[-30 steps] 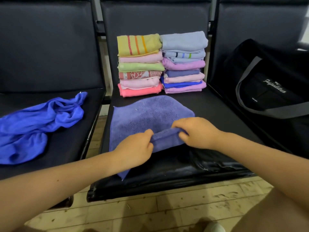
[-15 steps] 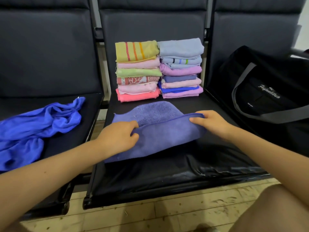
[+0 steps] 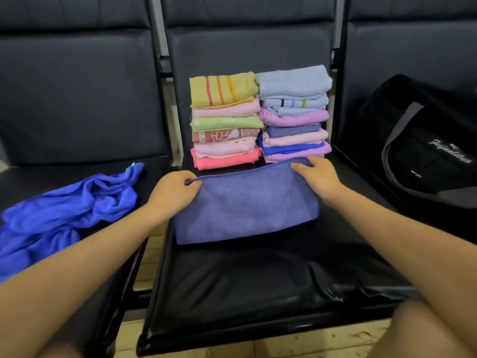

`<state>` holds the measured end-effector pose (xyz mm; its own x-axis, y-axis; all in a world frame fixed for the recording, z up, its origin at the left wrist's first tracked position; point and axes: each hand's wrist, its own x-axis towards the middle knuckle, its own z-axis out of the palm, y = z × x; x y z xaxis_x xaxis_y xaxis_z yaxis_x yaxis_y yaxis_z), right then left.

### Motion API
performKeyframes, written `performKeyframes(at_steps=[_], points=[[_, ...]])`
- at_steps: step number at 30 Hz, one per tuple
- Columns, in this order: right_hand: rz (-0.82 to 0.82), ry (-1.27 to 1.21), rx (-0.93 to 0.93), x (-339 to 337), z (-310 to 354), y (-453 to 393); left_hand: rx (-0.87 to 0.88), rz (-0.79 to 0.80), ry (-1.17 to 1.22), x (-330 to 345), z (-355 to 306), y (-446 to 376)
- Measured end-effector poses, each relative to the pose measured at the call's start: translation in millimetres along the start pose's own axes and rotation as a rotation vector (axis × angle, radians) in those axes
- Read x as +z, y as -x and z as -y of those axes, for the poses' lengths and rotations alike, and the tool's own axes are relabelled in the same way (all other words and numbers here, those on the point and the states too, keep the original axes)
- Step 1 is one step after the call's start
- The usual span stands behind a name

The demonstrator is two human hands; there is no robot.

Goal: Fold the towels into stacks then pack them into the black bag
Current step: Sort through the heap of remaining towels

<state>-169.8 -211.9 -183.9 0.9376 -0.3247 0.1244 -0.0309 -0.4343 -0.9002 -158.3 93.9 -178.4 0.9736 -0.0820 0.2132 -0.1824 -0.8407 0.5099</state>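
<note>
A: On the middle seat [image 3: 232, 293] of a row of black padded chairs lies a purple towel [image 3: 245, 210], folded over on itself, its far hemmed edge just in front of two stacks of folded towels.

B: How do the hands hold it?

A: The left hand [image 3: 173, 195] is at the far left corner; its fingers are curled, with the thumb and fingertips pinching the hem. The right hand [image 3: 317, 177] is at the far right corner, fingers bent over the edge and gripping it. Both forearms reach in from the near side, one at each side of the towel.

B: And the stacks?

A: The left stack [image 3: 224, 122] is topped by a yellow towel with red and orange stripes, with pink, green, patterned, pale pink and coral towels beneath. The right stack [image 3: 294, 115] touches it and is topped by a pale blue towel, with lilac, blue and pink layers below. Both stand against the chair back.

B: Where is the black bag?

A: The black bag [image 3: 426, 140], with grey straps and white script lettering, sits on the right-hand seat, well apart from the purple towel. A crumpled bright blue towel [image 3: 67, 210] lies unfolded on the left-hand seat [image 3: 77, 177].
</note>
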Motion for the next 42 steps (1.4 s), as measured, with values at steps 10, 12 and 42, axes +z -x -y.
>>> performKeyframes(at_steps=[10, 12, 42], points=[[0.139, 0.107, 0.147, 21.2, -20.3, -17.6, 0.0, 0.061, -0.013, 27.7, 14.5, -19.2], [0.186, 0.169, 0.205, 24.0, -20.9, -17.8, 0.03, 0.062, -0.063, 31.7, 16.4, -18.9], [0.12, 0.27, 0.104, -10.4, 32.4, 30.1, 0.387, -0.089, -0.172, 27.7, -10.2, 40.8]])
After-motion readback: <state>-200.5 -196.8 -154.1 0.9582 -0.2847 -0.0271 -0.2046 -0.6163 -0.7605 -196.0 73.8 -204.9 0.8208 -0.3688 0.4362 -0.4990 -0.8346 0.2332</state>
